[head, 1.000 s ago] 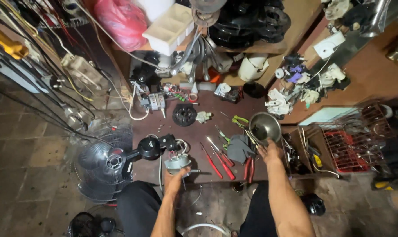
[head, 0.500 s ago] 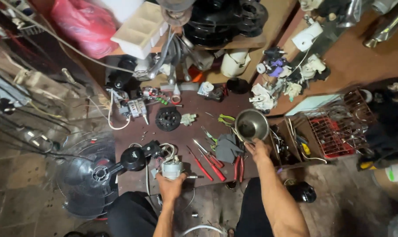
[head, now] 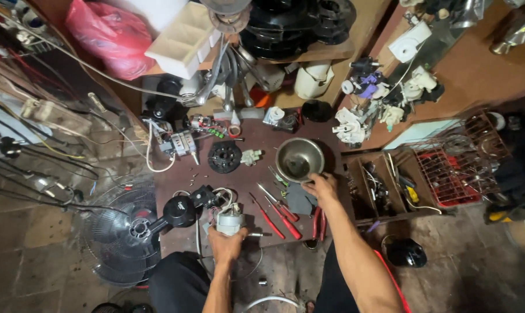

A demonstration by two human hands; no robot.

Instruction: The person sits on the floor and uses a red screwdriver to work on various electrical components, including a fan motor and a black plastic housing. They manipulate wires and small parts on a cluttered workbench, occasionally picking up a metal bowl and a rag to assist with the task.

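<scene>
My left hand (head: 226, 243) grips a small grey fan motor (head: 230, 219) with white wires at the near edge of a low brown work table (head: 187, 174). My right hand (head: 321, 186) holds the near rim of a round steel bowl (head: 299, 159) resting on the table. Between the hands lie red-handled screwdrivers (head: 277, 214) and red pliers (head: 319, 221). A black fan neck and housing (head: 184, 207) sits just left of the motor.
A black fan grille (head: 120, 235) lies on the floor at left. A black round disc (head: 224, 157) and another motor with wires (head: 178, 143) sit further back. A wooden tray of tools (head: 384, 185) and a wire basket (head: 456, 168) stand at right. Cluttered shelves behind.
My right hand has kept hold of the bowl's rim and my left has stayed on the motor; the view has shifted slightly, little else differs.
</scene>
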